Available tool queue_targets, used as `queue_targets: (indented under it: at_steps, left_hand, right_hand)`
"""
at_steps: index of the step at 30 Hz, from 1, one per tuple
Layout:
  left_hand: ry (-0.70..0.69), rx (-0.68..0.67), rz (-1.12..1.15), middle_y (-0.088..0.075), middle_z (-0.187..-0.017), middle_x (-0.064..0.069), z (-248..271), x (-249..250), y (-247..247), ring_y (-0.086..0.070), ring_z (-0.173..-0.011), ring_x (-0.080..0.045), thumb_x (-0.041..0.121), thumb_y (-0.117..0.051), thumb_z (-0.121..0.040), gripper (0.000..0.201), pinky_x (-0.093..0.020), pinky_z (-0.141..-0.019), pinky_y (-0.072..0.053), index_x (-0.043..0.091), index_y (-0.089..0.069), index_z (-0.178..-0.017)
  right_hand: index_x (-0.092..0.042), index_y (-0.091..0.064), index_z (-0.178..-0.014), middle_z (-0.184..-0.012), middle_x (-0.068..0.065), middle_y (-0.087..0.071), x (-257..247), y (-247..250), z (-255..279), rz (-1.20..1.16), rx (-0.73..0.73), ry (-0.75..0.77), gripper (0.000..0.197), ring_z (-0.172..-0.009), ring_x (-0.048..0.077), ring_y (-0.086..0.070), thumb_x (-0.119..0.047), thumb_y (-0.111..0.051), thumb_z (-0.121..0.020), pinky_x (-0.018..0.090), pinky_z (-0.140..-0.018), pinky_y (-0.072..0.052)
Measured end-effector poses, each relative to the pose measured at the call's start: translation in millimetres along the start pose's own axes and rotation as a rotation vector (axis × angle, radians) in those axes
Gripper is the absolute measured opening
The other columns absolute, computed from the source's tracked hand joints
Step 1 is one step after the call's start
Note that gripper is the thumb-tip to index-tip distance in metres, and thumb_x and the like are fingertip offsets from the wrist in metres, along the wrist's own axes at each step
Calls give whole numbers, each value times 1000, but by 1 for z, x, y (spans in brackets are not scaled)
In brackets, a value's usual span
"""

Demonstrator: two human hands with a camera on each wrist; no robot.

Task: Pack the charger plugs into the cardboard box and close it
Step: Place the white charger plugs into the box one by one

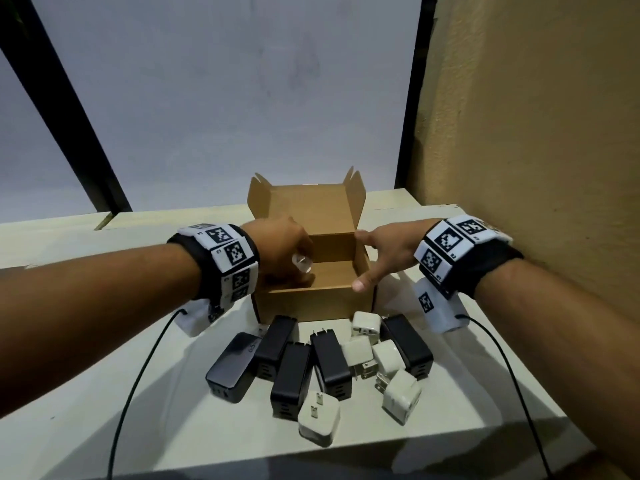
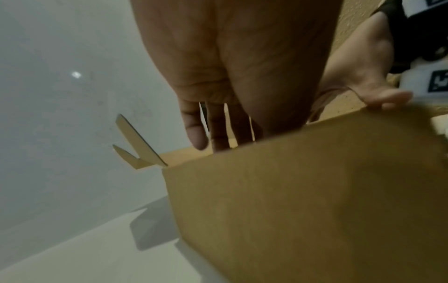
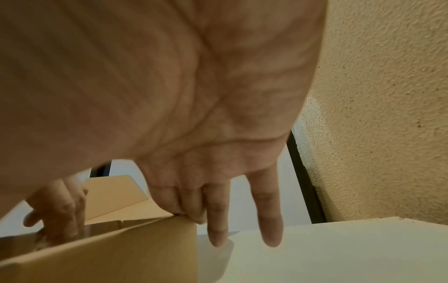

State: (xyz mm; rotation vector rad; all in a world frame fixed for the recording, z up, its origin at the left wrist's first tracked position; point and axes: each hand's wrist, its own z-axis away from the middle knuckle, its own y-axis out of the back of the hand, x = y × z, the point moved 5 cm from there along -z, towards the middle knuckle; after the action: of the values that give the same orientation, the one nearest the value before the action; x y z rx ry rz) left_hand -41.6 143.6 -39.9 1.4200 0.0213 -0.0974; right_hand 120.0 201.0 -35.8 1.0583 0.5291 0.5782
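A brown cardboard box [image 1: 311, 301] stands open on the table, its lid [image 1: 308, 209] upright at the back. My left hand [image 1: 294, 258] reaches into the box's left side and holds a white charger plug [image 1: 302, 264] whose prongs show; its fingertips are hidden behind the box wall [image 2: 290, 210]. On the other side, my right hand [image 1: 377, 258] grips the right wall, thumb at the front corner and two fingers [image 3: 191, 203] curled over the rim [image 3: 121, 258]. Several black plugs [image 1: 291, 375] and white plugs [image 1: 318, 420] lie in a pile in front of the box.
The white table [image 1: 485, 393] ends close to me at its front edge. A rough tan wall [image 1: 536, 133] rises right beside the box. Two black cables [image 1: 138, 375] trail from my wrists across the tabletop. Behind the box is a grey panel with black frames [image 1: 412, 98].
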Motion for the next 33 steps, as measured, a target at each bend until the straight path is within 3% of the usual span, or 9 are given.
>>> queue_targets:
  at_steps: [6, 10, 13, 18, 22, 27, 33]
  left_hand:
    - [12, 22, -196, -68, -93, 9, -8, 0, -12, -61, -83, -17, 50, -53, -78, 33, -33, -73, -55, 32, -69, -100]
    - [-52, 68, -377, -59, -106, 6, -7, 4, -9, -52, -97, -18, 53, -50, -83, 36, -33, -78, -46, 31, -68, -106]
    - [-15, 80, -427, -57, -106, 4, -9, 4, -8, -52, -95, -19, 57, -53, -83, 41, -33, -74, -39, 29, -68, -108]
    - [62, 120, -516, -60, -106, -1, -10, 12, -6, -54, -94, -23, 54, -52, -83, 45, -37, -75, -41, 18, -66, -106]
    - [-10, 136, -476, -59, -108, 1, -12, 19, 0, -52, -95, -21, 57, -59, -79, 50, -36, -74, -40, 20, -62, -112]
    - [-2, 11, -417, -62, -93, -1, -15, 14, -3, -57, -79, -21, 46, -55, -86, 35, -33, -65, -44, 17, -66, -101]
    - [-64, 63, -415, -63, -109, 1, -15, 11, -4, -59, -96, -24, 39, -60, -84, 33, -37, -72, -51, 22, -65, -112]
  right_hand:
    - [-25, -14, -153, -156, 5, -32, 0, -1, 2, -7, -3, 7, 102, -140, 30, -34, -64, -65, -74, 46, -112, -28]
    - [-23, -13, -154, -156, 7, -33, -1, -1, 1, 18, -2, -6, 106, -140, 30, -35, -66, -65, -72, 46, -112, -29]
    - [-20, -13, -154, -155, 9, -34, -1, 0, -1, 46, 0, -19, 110, -139, 31, -36, -69, -64, -70, 46, -112, -30]
    - [-23, -13, -154, -156, 6, -33, -1, -1, 0, 22, -4, -13, 106, -139, 31, -36, -66, -65, -72, 45, -112, -29]
    - [-29, -14, -153, -155, 3, -34, -2, -2, -1, -8, -25, -2, 104, -139, 29, -36, -65, -67, -71, 45, -111, -29]
    - [-25, -13, -154, -156, 6, -33, -2, -1, -3, 24, -13, -23, 108, -139, 30, -36, -67, -66, -70, 44, -111, -30]
    - [-24, -12, -154, -156, 6, -34, 0, -1, -5, 34, -8, -26, 107, -139, 31, -36, -65, -65, -72, 44, -111, -30]
